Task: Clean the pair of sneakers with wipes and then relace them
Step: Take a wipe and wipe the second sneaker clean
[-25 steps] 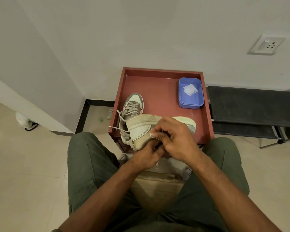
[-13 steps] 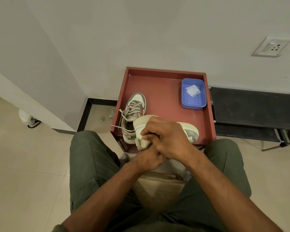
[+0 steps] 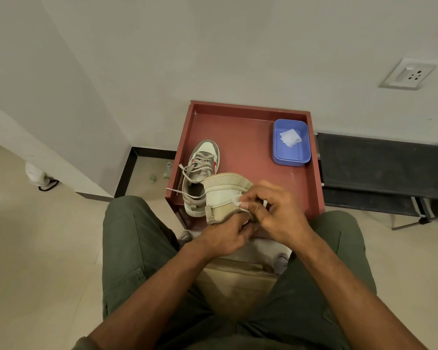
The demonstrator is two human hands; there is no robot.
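Observation:
One beige and white sneaker (image 3: pixel 221 195) lies on its side over the near edge of the red tray table (image 3: pixel 248 137), heel toward me. My left hand (image 3: pixel 228 237) grips it from below at the heel. My right hand (image 3: pixel 276 210) pinches a small white wipe (image 3: pixel 239 200) against the sneaker's side and covers most of its front. The second sneaker (image 3: pixel 200 170), grey and white with a red mark and loose laces, stands upright on the tray just left of the first. A blue plastic box (image 3: pixel 291 157) at the tray's far right holds folded white wipes (image 3: pixel 290 137).
A black bench (image 3: pixel 379 162) stands to the right of the table against the wall, under a wall socket (image 3: pixel 407 74). Small green scraps (image 3: pixel 153 177) lie on the floor left of the table. My knees flank the table's near edge.
The held sneaker has turned so its heel and side face up more. My right hand has slid right along it with the wipe; my left hand stays under the heel.

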